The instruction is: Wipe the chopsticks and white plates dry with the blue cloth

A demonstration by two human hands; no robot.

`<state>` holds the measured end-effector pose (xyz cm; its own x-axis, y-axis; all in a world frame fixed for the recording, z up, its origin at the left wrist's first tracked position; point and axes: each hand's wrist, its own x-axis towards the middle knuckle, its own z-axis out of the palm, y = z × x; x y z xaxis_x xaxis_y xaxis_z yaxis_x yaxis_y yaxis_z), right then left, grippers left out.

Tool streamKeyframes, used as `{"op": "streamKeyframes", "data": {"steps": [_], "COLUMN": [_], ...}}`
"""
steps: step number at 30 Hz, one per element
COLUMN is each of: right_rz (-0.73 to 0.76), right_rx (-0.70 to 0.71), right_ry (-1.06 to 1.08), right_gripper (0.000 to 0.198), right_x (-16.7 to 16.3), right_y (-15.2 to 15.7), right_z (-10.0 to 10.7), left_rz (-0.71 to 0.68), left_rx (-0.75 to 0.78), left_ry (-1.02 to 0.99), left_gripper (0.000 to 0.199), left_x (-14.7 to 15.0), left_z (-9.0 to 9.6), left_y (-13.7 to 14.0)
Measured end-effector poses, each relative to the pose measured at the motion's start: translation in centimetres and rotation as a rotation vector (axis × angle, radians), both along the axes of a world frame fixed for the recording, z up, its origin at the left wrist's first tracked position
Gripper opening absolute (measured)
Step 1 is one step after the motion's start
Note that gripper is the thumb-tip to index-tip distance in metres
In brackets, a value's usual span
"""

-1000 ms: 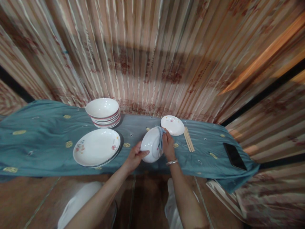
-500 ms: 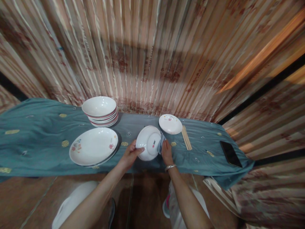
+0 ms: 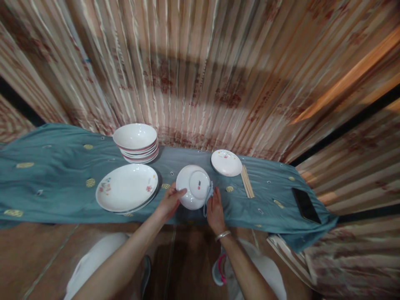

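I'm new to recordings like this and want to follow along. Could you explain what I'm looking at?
There's no machine here: these are a person's bare hands, seen by a camera worn on the head, facing forward and down. The left hand grips a glossy white round bowl, its underside showing. The right hand holds a light-blue cloth against the bowl's edge. On the teal patterned tablecloth lie stacked white red-edged bowls, stacked white oval flowered plates, a small white round flowered plate, pale slim sticks, probably wooden chopsticks, and a flat black rectangular device, likely a phone.
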<state>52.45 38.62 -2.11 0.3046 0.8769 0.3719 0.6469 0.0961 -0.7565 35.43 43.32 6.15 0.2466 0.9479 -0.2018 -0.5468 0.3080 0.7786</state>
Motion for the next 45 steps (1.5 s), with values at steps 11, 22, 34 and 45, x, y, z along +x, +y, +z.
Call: {"op": "streamKeyframes", "data": {"steps": [11,22,34,45], "right_rz": [0.148,0.356,0.356,0.328], "right_rx": [0.034,0.233,0.248,0.209], "right_ry": [-0.257,-0.726,-0.776,-0.403], "right_gripper": [0.059,0.063,0.051,0.051], "right_x": [-3.1,-5.0,-5.4,-4.2], "right_y": [-2.5,-2.1,-1.0,-0.1], "right_z": [1.7,2.8,5.5,7.6], "left_rz": [0.076,0.082,0.060,0.017], "left_rx": [-0.152,-0.180,-0.173,-0.052], "left_ry": [-0.054,-0.098,-0.078,-0.153], "left_gripper": [0.038,0.026,0.027,0.017], "left_x": [0.0,0.0,0.7,1.3], "left_z": [-0.8,0.0,0.7,0.4], "left_y": [0.5,0.2,-0.2,-0.4]}}
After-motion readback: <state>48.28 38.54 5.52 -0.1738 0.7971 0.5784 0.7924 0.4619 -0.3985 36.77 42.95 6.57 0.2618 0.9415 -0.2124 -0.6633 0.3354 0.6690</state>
